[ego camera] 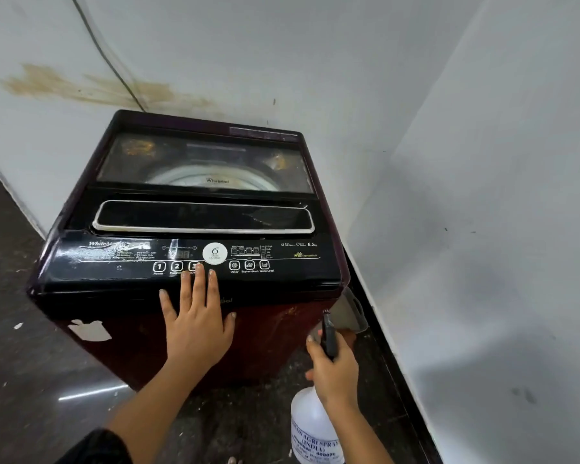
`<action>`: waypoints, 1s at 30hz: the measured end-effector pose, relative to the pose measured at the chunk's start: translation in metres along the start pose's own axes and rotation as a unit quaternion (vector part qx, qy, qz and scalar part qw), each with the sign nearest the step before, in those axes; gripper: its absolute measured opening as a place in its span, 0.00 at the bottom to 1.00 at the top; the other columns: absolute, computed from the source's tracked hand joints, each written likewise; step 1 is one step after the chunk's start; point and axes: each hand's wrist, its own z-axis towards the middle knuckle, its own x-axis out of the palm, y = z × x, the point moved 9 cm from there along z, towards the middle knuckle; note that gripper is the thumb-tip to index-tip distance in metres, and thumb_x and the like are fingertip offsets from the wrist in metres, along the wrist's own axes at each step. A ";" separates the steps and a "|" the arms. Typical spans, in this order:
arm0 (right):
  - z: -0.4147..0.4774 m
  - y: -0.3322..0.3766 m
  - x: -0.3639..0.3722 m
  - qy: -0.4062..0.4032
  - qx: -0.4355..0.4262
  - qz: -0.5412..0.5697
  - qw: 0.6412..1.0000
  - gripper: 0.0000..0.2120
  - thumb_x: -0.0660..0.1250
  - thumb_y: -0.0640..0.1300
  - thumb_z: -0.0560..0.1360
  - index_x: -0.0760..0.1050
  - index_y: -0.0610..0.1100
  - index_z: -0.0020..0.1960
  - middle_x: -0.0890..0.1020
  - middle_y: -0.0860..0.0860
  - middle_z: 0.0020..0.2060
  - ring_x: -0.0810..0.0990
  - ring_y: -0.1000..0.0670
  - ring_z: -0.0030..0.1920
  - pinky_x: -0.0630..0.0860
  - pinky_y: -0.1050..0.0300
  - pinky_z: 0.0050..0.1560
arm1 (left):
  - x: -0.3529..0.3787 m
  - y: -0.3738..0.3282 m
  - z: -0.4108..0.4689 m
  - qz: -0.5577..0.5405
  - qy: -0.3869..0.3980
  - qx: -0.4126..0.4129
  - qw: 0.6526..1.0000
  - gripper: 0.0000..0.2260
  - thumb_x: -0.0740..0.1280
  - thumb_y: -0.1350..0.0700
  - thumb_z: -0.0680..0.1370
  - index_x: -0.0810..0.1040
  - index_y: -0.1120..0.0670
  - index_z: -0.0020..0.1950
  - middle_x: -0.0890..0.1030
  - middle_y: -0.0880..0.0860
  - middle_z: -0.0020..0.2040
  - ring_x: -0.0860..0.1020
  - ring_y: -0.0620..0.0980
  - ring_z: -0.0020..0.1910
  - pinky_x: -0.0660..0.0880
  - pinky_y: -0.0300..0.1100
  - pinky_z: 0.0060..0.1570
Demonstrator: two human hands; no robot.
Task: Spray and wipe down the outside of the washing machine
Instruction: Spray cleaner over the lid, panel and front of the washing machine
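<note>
Gripping a spray bottle (315,426) cut off below, right hand (335,370); left hand (198,323) splayed on washing machine (188,216).

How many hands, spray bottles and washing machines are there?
Hands: 2, the left hand flat on the machine, the right hand holding the bottle
Spray bottles: 1
Washing machines: 1
Total: 4

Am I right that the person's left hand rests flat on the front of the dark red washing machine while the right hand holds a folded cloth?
Not quite: the head view shows the right hand holding a white plastic spray bottle, not a cloth. The left hand does rest flat on the dark red washing machine.
</note>
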 end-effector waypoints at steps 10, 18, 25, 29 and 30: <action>0.054 -0.107 0.046 -0.100 0.015 0.110 0.989 0.20 0.75 0.38 0.70 0.78 0.46 0.61 0.83 0.46 0.50 0.83 0.42 0.47 0.80 0.44 0.51 | 0.030 0.005 -0.015 -0.028 -0.206 0.082 0.975 0.35 0.52 0.38 0.73 0.59 0.60 0.73 0.57 0.59 0.75 0.54 0.61 0.73 0.45 0.66 0.67; 0.095 -0.166 0.090 -0.096 -0.217 0.181 0.955 0.10 0.72 0.30 0.70 0.80 0.43 0.43 0.83 0.45 0.35 0.77 0.46 0.30 0.74 0.63 0.32 | 0.136 0.003 -0.031 -0.020 -0.337 0.122 0.933 0.36 0.48 0.36 0.74 0.57 0.60 0.73 0.49 0.61 0.76 0.49 0.62 0.73 0.40 0.66 0.67; 0.066 -0.162 0.133 -0.066 -0.292 0.228 0.927 0.11 0.76 0.38 0.65 0.82 0.53 0.40 0.84 0.53 0.35 0.81 0.48 0.33 0.78 0.53 0.38 | 0.159 0.063 -0.039 -0.023 -0.355 0.072 0.932 0.39 0.46 0.33 0.74 0.52 0.60 0.75 0.46 0.61 0.76 0.47 0.62 0.73 0.47 0.68 0.65; 0.049 -0.139 0.161 -0.003 -0.272 0.200 0.941 0.12 0.74 0.32 0.67 0.80 0.48 0.38 0.83 0.47 0.33 0.80 0.49 0.31 0.78 0.56 0.38 | 0.135 0.093 -0.035 -0.017 -0.354 0.050 0.934 0.38 0.41 0.34 0.75 0.57 0.62 0.73 0.50 0.63 0.75 0.53 0.64 0.72 0.53 0.69 0.64; 0.046 -0.133 0.166 0.005 -0.278 0.189 0.942 0.09 0.73 0.33 0.68 0.79 0.47 0.37 0.82 0.47 0.31 0.79 0.49 0.28 0.77 0.56 0.34 | 0.130 0.095 -0.035 -0.009 -0.360 0.054 0.931 0.37 0.43 0.35 0.75 0.57 0.62 0.73 0.51 0.64 0.75 0.53 0.64 0.72 0.53 0.68 0.64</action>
